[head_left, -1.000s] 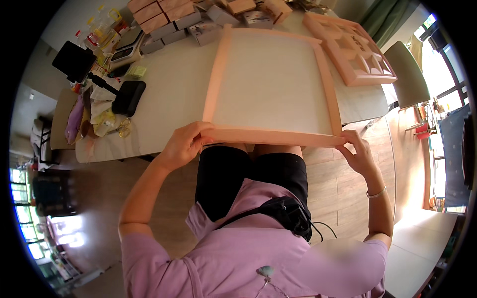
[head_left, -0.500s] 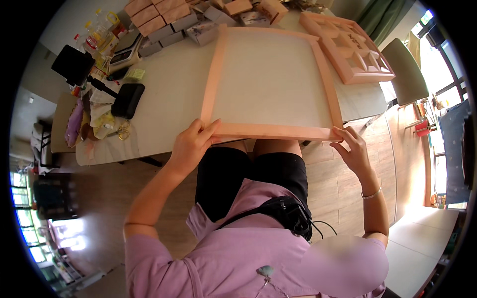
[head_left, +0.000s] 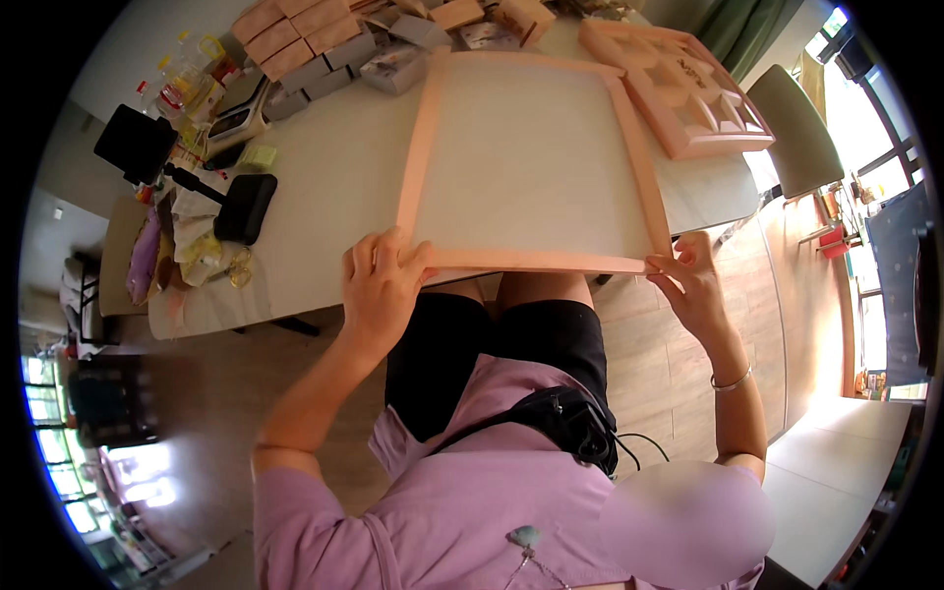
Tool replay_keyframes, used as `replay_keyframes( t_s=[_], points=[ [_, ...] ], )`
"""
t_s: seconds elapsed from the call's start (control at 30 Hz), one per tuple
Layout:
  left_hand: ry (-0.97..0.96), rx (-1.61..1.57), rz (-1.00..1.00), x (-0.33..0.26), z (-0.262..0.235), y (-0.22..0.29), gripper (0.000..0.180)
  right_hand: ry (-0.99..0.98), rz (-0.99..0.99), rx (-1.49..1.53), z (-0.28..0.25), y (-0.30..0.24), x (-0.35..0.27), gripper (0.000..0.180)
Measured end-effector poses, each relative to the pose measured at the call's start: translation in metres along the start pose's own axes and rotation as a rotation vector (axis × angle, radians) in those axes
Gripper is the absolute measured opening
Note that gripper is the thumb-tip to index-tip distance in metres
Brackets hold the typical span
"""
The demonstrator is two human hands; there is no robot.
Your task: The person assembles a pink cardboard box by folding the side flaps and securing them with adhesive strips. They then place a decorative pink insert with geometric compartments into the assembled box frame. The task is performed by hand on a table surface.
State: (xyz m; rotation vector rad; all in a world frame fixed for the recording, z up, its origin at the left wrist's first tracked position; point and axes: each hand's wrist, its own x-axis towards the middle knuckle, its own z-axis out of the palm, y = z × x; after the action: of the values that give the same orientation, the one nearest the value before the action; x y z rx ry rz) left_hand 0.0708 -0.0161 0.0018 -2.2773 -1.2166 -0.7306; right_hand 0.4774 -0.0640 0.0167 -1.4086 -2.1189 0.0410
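Observation:
A large, flat peach-pink frame (head_left: pixel 536 260) with a pale middle that looks see-through lies on the table, its near edge at the table's front edge. At its near left corner, my left hand (head_left: pixel 382 285) is closed, with thumb and fingers pinching the border. My right hand (head_left: pixel 691 285) pinches the near right corner between thumb and fingertips, its other fingers curled. The undersides of both grips are hidden. Right of the frame, a pink compartment box (head_left: pixel 683 88) touches or nearly touches its far right side.
Pink and grey small boxes (head_left: pixel 315 44) are piled at the back. On the left stand a black phone stand (head_left: pixel 246 208), a scale (head_left: pixel 236 120), bottles (head_left: pixel 187 74) and scissors (head_left: pixel 240 267). A chair (head_left: pixel 798 128) stands beyond the right end of the table (head_left: pixel 324 187).
My right fingers have curled in closer at the corner. The left hand has turned more upright on the border. The frame stays nearly in place, while the view has shifted slightly.

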Motion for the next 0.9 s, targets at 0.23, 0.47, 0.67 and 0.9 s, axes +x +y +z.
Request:
replay_keyframes(
  t_s=[0.23,0.47,0.67,0.9],
  points=[
    [-0.119,-0.256,0.219,-0.002,0.028,-0.029,0.022,-0.176,-0.078,-0.062,-0.006,-0.006,0.016,0.008],
    [-0.027,-0.250,0.302,-0.010,0.022,-0.022,0.028,-0.150,-0.441,-0.287,0.048,-0.041,0.046,0.018],
    [0.112,-0.314,0.220,-0.015,0.033,-0.010,0.037,-0.134,-0.475,-0.050,0.112,-0.102,0.085,0.023],
    [0.155,-0.377,0.148,-0.008,0.031,-0.023,0.043,-0.183,-0.580,-0.068,0.124,-0.115,0.109,0.016]
  ],
)
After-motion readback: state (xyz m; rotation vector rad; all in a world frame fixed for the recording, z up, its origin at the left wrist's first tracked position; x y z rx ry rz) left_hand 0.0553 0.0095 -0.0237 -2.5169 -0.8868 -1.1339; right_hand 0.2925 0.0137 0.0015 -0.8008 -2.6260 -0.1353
